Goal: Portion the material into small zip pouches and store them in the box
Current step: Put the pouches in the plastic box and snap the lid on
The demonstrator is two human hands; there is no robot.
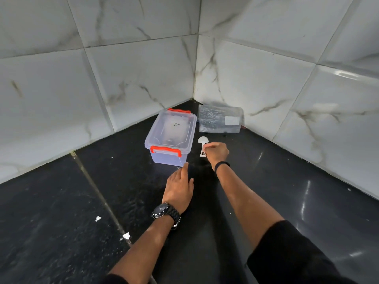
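A clear plastic box with red clip handles [171, 136] is sitting lidded on the black floor [61, 212]. The right hand [217, 152] is pinching a white plastic scoop [203, 146] just right of it; the left hand [178, 188] is hovering near, fingers relaxed. A clear plastic bag [220, 121] is lying far right.

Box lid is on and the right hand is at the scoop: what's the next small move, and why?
Probably lift the white scoop clear of the counter: the right hand already pinches its handle. The left hand, open near the box, could then unlatch the red clip.
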